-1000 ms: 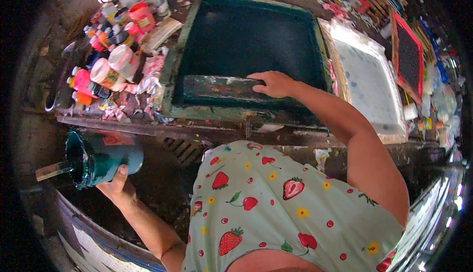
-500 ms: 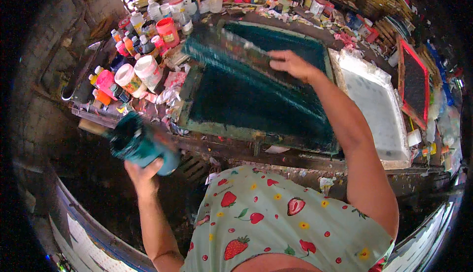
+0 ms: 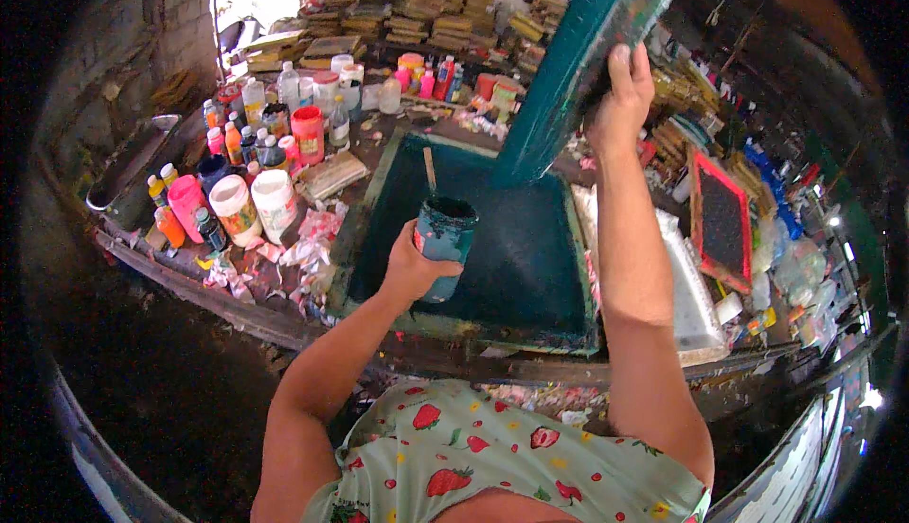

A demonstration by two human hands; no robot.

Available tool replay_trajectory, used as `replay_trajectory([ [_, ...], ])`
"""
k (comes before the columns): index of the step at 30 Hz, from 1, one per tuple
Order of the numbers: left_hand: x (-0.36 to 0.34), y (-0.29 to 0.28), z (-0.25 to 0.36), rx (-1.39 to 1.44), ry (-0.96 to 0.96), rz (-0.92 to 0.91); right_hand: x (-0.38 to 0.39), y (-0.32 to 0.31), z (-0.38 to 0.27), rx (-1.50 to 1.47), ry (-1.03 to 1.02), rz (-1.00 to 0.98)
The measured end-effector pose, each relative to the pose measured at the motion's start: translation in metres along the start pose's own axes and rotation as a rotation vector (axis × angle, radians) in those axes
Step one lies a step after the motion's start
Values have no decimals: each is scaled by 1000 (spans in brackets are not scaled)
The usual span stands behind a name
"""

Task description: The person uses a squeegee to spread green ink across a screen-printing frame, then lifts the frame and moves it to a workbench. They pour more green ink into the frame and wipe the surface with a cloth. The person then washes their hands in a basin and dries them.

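Observation:
My left hand (image 3: 415, 265) grips a cylindrical teal container (image 3: 447, 237), dark paint coating its rim and a wooden stick (image 3: 429, 168) standing out of it, above the near part of a screen. My right hand (image 3: 620, 97) is raised, closed on a long board-like coater (image 3: 559, 78) coated in wet teal, tilted steeply so its lower end hangs at the screen's far right part. The screen (image 3: 511, 277) lies on the cluttered bench, dark teal inside a pale green frame.
Paint bottles and tubs (image 3: 275, 204) crowd the bench's left side. A white tray-like frame (image 3: 691, 315) and a red-framed dark screen (image 3: 720, 220) sit right. Stacked boards (image 3: 417, 12) fill the back. A dark trough (image 3: 133, 168) is far left; scraps litter the bench (image 3: 208, 296).
My right hand has lifted the coater from lying across the screen to a steep tilt. My left hand has brought the container rightward over the screen and turned it upright. The view has tilted up.

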State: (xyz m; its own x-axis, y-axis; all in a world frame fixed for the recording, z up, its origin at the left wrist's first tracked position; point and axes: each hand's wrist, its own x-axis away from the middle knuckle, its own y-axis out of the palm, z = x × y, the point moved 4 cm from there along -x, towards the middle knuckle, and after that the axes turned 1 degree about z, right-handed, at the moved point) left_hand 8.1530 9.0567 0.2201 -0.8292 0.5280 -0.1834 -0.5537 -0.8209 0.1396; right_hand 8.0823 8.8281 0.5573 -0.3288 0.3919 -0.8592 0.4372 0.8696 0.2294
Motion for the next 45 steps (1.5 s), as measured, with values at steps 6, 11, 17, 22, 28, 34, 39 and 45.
replay_trajectory([
  [6,-30,-4,34,124,74,-17,36,33,-29,148,-250,124],
  [11,-55,-19,64,67,165,-13,58,51,-33,171,-380,220],
  [17,-64,-26,97,158,179,-91,82,73,-26,316,-476,266],
  [22,-66,-26,111,132,199,-146,110,87,-12,415,-438,199],
  [28,-53,-36,132,249,181,-265,134,82,7,647,-435,58],
  [34,-39,-54,150,357,183,-311,150,52,14,982,-491,-74],
  [39,-42,-75,162,406,166,-269,154,27,16,1150,-602,-197],
  [45,-64,-89,169,302,158,-170,151,-31,29,1230,-637,-263],
])
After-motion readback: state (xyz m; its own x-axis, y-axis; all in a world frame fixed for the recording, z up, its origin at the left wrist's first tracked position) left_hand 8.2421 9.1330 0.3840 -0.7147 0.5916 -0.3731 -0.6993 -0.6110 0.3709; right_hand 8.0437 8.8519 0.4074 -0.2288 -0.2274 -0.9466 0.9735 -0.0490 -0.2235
